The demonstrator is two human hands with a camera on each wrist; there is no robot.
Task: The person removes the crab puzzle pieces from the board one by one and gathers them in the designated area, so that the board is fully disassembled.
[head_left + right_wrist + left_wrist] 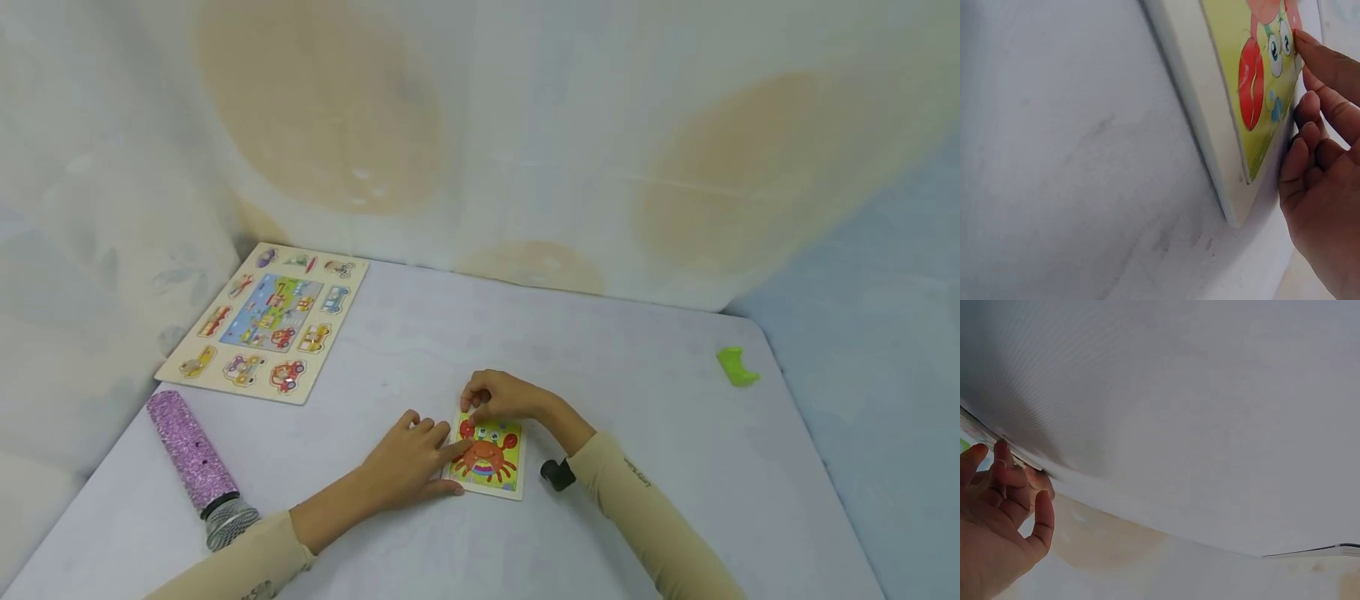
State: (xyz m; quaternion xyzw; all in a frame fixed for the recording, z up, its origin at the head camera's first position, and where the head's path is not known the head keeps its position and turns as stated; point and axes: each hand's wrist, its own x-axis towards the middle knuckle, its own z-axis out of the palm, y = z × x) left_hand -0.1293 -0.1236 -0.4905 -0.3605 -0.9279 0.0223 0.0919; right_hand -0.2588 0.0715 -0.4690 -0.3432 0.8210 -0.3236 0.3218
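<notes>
L hand (405, 467) relaxed, index on rect. crab puzzle (486, 458); R hand (513, 396) pinching its top edge | loc.: counter (637, 375) | R-wrist cam: thick, pale side (1192, 106) | head cam only: glittery mic (192, 452)

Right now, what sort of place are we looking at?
It looks like a small play corner, maybe: a covered table with pale cloth hanging behind. The crab picture, the vehicle puzzle and the sparkly purple microphone on the table suggest playtime.

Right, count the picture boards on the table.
2: the crab board near the middle of the table, the vehicle board at its far left corner. No others show.
</notes>
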